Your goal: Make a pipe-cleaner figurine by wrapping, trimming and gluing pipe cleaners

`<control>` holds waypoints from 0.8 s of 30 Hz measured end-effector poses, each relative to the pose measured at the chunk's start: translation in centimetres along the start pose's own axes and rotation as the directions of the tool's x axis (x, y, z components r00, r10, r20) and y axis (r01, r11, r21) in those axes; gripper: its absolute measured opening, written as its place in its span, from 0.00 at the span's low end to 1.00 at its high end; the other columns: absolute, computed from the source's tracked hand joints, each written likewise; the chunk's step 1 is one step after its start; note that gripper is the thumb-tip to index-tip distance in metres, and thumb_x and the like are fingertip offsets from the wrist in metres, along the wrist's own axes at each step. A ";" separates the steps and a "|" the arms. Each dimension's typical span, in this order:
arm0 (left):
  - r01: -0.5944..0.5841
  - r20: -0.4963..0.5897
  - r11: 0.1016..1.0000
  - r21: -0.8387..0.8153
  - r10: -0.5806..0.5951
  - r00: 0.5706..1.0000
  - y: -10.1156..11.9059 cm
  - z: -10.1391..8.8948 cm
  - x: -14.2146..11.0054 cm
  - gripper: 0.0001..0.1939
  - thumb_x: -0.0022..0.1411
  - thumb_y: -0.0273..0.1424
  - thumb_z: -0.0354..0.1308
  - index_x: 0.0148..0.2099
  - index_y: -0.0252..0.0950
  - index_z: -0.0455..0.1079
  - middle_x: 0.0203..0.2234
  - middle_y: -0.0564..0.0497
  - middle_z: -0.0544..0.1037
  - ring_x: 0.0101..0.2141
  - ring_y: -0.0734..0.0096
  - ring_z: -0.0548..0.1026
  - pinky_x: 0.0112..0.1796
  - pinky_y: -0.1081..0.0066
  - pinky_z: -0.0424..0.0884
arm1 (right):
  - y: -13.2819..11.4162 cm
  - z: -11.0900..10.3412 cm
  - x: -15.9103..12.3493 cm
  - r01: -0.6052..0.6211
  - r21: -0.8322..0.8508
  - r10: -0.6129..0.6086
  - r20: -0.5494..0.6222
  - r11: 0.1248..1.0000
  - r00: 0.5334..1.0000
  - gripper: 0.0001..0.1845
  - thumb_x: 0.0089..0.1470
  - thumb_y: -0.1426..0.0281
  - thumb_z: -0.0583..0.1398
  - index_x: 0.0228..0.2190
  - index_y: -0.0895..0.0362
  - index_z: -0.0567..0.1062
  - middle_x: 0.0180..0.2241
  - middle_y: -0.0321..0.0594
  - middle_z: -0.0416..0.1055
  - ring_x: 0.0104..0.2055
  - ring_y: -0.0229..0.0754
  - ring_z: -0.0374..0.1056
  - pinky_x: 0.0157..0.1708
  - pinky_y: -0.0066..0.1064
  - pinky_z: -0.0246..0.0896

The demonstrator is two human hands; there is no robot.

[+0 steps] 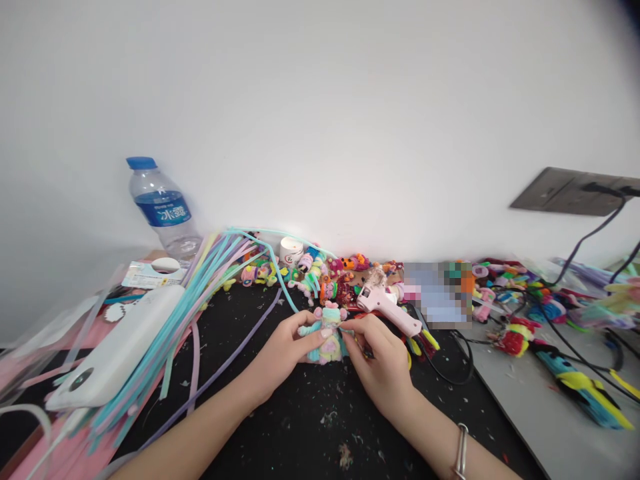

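A small fuzzy pipe-cleaner doll in pastel blue, pink and yellow stands upright between my hands, over the black mat. My left hand is closed on its left side, with the thumb across its front. At the doll's right edge, my right hand pinches with thumb and forefinger near its neck and arm; any small piece between those fingertips is too small to make out. Just behind my right hand lies a pink glue gun, its nozzle end pointing toward the wall.
Loose pastel pipe cleaners lie in a bundle on the left beside a white power bank or phone-like device. Behind it stands a water bottle. Several colourful pipe-cleaner figures line the wall. Black cables hang from the wall socket.
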State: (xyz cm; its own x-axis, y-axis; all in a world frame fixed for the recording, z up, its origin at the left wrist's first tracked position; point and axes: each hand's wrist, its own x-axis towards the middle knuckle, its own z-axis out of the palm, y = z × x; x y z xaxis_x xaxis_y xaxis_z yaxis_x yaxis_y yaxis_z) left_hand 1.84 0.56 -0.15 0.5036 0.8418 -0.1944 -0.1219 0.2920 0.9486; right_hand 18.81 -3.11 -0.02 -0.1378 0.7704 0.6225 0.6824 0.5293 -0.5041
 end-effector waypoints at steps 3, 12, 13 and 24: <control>0.010 -0.005 0.999 -0.038 -0.010 1.000 0.0 0.0 0.0 0.15 0.55 0.38 0.60 0.42 0.34 0.68 0.36 0.48 0.73 0.39 0.64 0.72 0.38 0.66 0.70 | 0.1 -0.2 0.0 0.048 -0.005 -0.048 -0.003 0.999 0.999 0.07 0.56 0.77 0.55 0.37 0.57 0.71 0.28 0.37 0.67 0.27 0.37 0.63 0.27 0.27 0.59; -0.007 -0.029 0.999 -0.050 0.006 1.000 0.1 -0.1 0.2 0.18 0.55 0.40 0.59 0.44 0.34 0.66 0.36 0.47 0.74 0.35 0.65 0.74 0.34 0.67 0.71 | 0.5 -0.7 0.5 0.065 -0.059 -0.064 0.013 0.996 0.998 0.07 0.57 0.77 0.55 0.36 0.58 0.72 0.28 0.38 0.68 0.29 0.37 0.64 0.29 0.27 0.59; -0.013 -0.030 0.999 -0.031 0.012 0.999 0.1 -0.1 0.2 0.17 0.55 0.39 0.60 0.43 0.35 0.67 0.36 0.47 0.73 0.37 0.64 0.74 0.35 0.67 0.72 | 0.6 -0.8 0.5 0.076 -0.074 -0.073 0.036 0.994 0.997 0.07 0.57 0.77 0.55 0.36 0.58 0.72 0.28 0.39 0.68 0.30 0.38 0.65 0.29 0.28 0.60; -0.018 0.011 0.998 0.057 0.017 1.000 -0.1 -0.1 0.1 0.16 0.56 0.39 0.59 0.43 0.36 0.67 0.38 0.50 0.72 0.40 0.65 0.71 0.37 0.68 0.71 | 0.4 -0.7 0.7 0.038 -0.027 -0.037 0.043 0.999 0.998 0.06 0.55 0.76 0.57 0.35 0.58 0.73 0.27 0.38 0.66 0.28 0.37 0.63 0.28 0.27 0.58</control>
State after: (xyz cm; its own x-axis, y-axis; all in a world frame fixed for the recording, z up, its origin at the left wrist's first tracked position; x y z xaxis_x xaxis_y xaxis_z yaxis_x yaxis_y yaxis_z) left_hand 1.82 0.67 -0.31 0.5107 0.8417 -0.1751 -0.0822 0.2505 0.9646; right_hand 19.52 -2.61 0.64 -0.1935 0.7648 0.6145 0.6958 0.5485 -0.4637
